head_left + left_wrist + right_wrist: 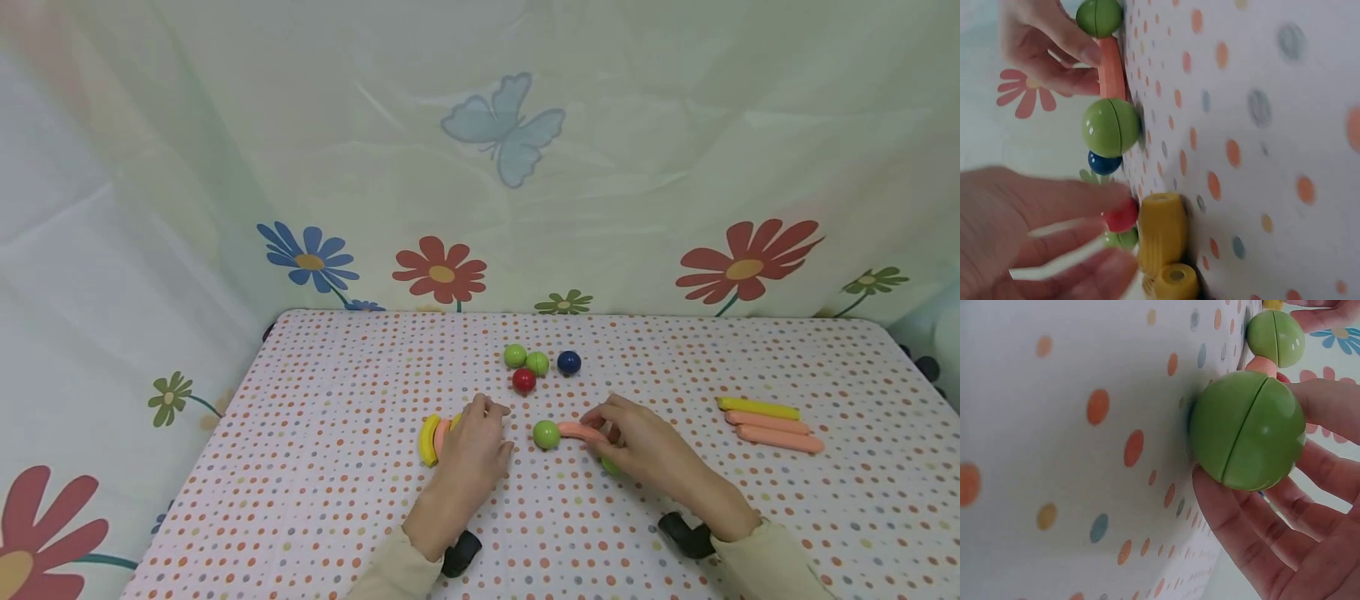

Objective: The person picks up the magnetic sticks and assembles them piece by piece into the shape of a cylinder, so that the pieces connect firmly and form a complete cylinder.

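My right hand (651, 446) pinches a salmon-pink curved rod (1112, 74) between thumb and fingers. At the rod's two ends sit green balls: one (546, 434) on its left, the other (1247, 430) under the right hand, each with a seam line. My left hand (471, 446) is over a group of short curved pieces. A yellow piece (428, 440) and a pink piece (442, 435) show at its left; the hand partly hides another yellow piece (1163, 231). In the left wrist view its fingers are blurred and loosely bent, with nothing visible between them.
Beyond the hands lie two green balls (515, 356), a red ball (524, 382) and a dark blue ball (569, 362). To the right, a yellow stick (759, 408) lies beside two pink sticks (780, 438). A flowered curtain (600, 208) hangs behind the dotted table (315, 500).
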Tool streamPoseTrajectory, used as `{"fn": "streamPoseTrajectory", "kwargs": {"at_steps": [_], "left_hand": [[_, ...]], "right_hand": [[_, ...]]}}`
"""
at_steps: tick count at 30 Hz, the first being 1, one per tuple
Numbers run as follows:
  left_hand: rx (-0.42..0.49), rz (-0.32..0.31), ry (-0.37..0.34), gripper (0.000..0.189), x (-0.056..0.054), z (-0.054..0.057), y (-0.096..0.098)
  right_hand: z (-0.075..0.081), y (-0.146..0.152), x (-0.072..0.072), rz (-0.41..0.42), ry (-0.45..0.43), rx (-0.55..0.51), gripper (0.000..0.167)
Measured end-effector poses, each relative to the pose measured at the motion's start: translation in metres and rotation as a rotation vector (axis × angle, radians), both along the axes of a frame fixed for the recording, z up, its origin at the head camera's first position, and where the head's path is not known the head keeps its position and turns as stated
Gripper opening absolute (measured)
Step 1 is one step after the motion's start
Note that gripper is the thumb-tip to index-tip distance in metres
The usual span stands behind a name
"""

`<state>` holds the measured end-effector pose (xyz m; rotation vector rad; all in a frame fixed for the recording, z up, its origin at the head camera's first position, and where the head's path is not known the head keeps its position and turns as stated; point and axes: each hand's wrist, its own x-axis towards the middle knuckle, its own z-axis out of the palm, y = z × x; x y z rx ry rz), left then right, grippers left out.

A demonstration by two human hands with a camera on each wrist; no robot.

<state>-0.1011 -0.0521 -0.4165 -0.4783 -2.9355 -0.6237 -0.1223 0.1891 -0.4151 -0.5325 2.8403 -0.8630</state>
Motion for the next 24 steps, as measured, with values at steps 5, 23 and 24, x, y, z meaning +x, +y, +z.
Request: {"fn": "streamPoseTrajectory", "kwargs": {"at_steps": [5,23,24], "left_hand": [[-0.055,0.035,-0.03,0.031,-0.004,0.0,0.004],[-0.019,-0.005,-0.096,0.013,-0.004,-0.002,0.018],[-0.02,-0.008,-0.099,0.013,-0.004,-0.002,0.019]], "right_hand": [[-0.002,-0.001,0.0,-0.004,-0.002,0.001,0.018],[-0.004,-0.003,0.003,-0.101,0.059,0.025,0.02],[-0.004,-0.003,0.003,-0.102,0.062,0.023,0.019]]}}
